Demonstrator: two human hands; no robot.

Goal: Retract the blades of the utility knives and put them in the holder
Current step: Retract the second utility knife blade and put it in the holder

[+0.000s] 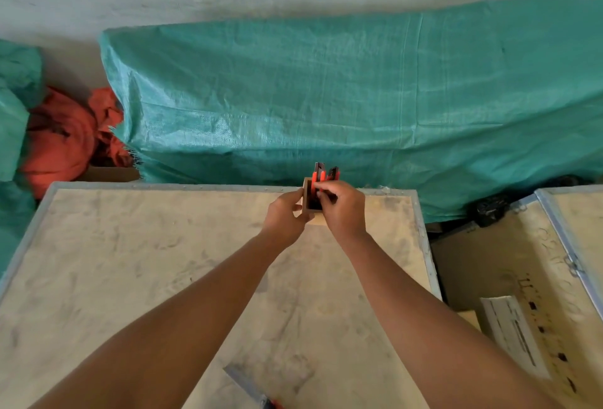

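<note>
1. Utility knives [321,177]: red-and-black bodies stand upright in the holder [306,195], a small box of pale wood or card at the twelve o'clock edge of the crate top [146,262].
2. One more knife [253,387], blade extended, lies flat at six o'clock, well apart from the holder.
3. Left hand [284,216]: curled narrow around the holder's near-left wall, steadying it.
4. Right hand [342,208]: fingers pinched on a knife at the holder's mouth; whether its blade is fully in cannot be told.
5. Step in hand, by judgement: seating a knife in the holder. Next move calls for release, then a reach to six o'clock, taking the bare-bladed knife by its body and sliding the blade in first.
6. Surfaces: the crate top is scuffed, dusty plywood with metal edging; a woven green tarp [359,98] lies behind it.
</note>
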